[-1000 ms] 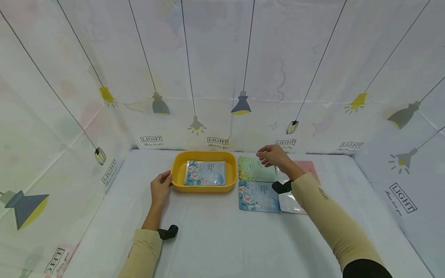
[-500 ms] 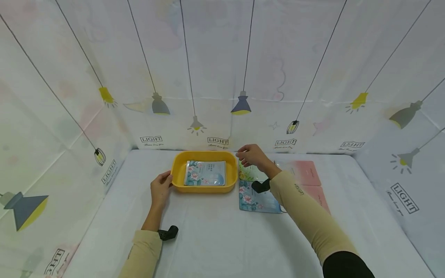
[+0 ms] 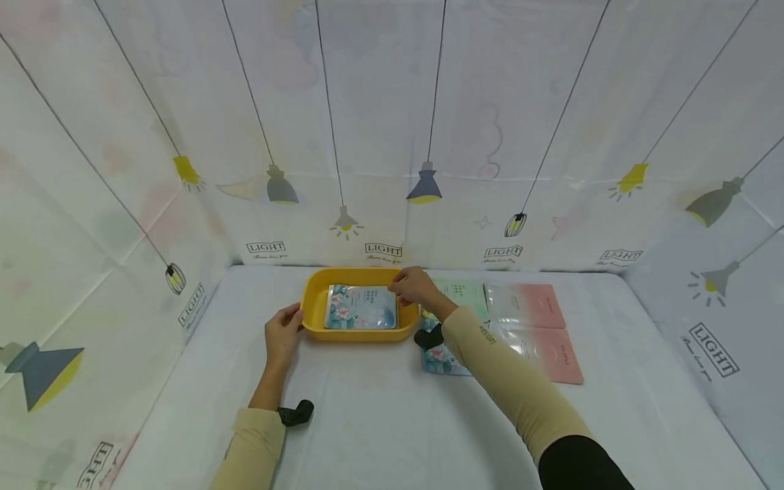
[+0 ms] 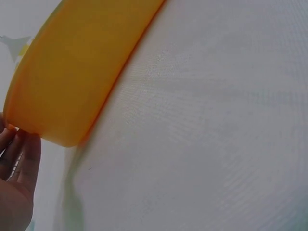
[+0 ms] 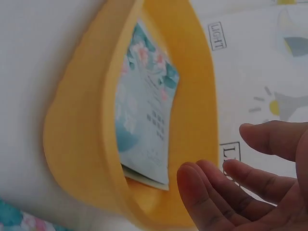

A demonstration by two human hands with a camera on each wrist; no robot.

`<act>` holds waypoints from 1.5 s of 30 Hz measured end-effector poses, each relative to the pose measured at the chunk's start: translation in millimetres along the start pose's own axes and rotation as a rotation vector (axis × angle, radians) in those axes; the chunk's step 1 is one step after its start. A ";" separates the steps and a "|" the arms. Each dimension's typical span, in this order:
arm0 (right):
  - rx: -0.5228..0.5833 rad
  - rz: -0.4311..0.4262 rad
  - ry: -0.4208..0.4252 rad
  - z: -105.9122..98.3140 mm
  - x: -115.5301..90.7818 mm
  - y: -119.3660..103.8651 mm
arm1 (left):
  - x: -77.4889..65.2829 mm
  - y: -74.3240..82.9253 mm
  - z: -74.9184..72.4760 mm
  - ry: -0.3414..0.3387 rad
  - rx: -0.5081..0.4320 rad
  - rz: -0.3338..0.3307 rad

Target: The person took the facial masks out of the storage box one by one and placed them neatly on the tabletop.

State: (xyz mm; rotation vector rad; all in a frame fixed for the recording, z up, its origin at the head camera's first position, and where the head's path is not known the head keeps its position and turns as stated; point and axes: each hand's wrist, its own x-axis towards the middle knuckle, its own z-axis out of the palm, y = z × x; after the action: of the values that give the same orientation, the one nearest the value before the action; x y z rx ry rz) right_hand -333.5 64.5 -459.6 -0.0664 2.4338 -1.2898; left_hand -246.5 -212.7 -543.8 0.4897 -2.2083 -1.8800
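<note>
A yellow plastic tray [image 3: 361, 336] stands at the back of the table. Inside it lies a flat blue sachet [image 3: 361, 307] printed with flowers; the right wrist view shows a second edge beneath this sachet. My left hand [image 3: 283, 340] grips the tray's left end by the rim, its fingers [image 4: 30, 159] up against the outer wall. Over the tray's right end is my right hand [image 3: 416, 289], near the sachet's corner. Its thumb [image 5: 269, 139] and fingers stand apart, relaxed, with nothing between them.
Right of the tray lie a green sachet [image 3: 468, 294] and a blue flowered sachet [image 3: 447, 364], partly covered by my right arm. Two pink-and-silver sachets [image 3: 542, 305] lie farther right. A lamp-printed cloth backdrop [image 3: 392, 136] rises behind the white table [image 3: 367, 422].
My right hand has moved left from above the sachets on the table to the tray's right end, uncovering the pink sachets. The left hand and tray have stayed put.
</note>
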 end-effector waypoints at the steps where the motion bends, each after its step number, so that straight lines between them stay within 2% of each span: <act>1: -0.017 -0.001 0.001 3.4 1.6 0.6 | -0.3 0.0 0.0 -0.001 0.003 -0.001; 10: -0.093 0.045 -0.012 27.6 8.6 -0.6 | -0.9 1.6 0.0 0.002 0.005 0.010; 12: -0.135 0.043 -0.014 32.4 9.0 -0.9 | -0.4 1.2 0.0 0.002 0.004 0.002; 19: -0.402 0.078 -0.034 48.0 12.2 0.0 | -0.4 0.4 0.6 -0.003 0.013 -0.009; 24: -0.437 0.104 -0.024 52.2 11.2 -0.3 | -1.7 0.4 1.2 -0.008 0.011 -0.001; 31: -0.538 0.085 0.010 57.6 5.7 0.5 | -0.2 -0.3 2.7 -0.017 0.004 0.007; 35: -0.541 0.088 0.031 59.5 2.4 0.3 | -1.0 0.3 3.2 -0.012 0.008 -0.001; 45: -0.424 0.098 0.063 68.0 5.5 2.8 | 1.4 -2.0 2.8 0.015 0.019 -0.013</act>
State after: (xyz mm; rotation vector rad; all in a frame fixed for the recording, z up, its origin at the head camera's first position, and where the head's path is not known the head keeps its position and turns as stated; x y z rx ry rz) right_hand -314.1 11.3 -497.9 -0.0199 2.6870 -0.7290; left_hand -248.6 -211.0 -546.2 0.5206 -2.2205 -1.8578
